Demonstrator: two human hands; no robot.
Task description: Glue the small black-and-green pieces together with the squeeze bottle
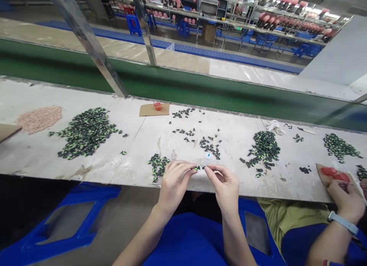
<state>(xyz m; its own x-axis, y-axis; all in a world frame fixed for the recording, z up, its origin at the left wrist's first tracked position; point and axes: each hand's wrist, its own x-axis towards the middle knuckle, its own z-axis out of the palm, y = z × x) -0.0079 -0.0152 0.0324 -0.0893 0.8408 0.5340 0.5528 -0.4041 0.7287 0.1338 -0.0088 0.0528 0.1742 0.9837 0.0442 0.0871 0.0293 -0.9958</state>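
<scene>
My left hand (174, 182) pinches a small black-and-green part (197, 168) between thumb and fingertips above the table's near edge. Facing it, my right hand (225, 182) grips a tiny black piece (203, 167); a narrow gap separates the two. What exactly these parts are is too small to tell. Beside my left hand lies a small heap of black-and-green parts (158, 166). Just beyond my fingers are loose black pieces (210, 146) and a small white disc with a blue centre (208, 156).
Larger heaps of black-and-green parts lie left (88, 132) and right (265, 145). A pink heap (40, 119) is far left. A red cup (157, 106) stands on cardboard at the back. At right, a co-worker's hand (346, 199) is near red cups (341, 177). A metal post (111, 77) rises behind the table.
</scene>
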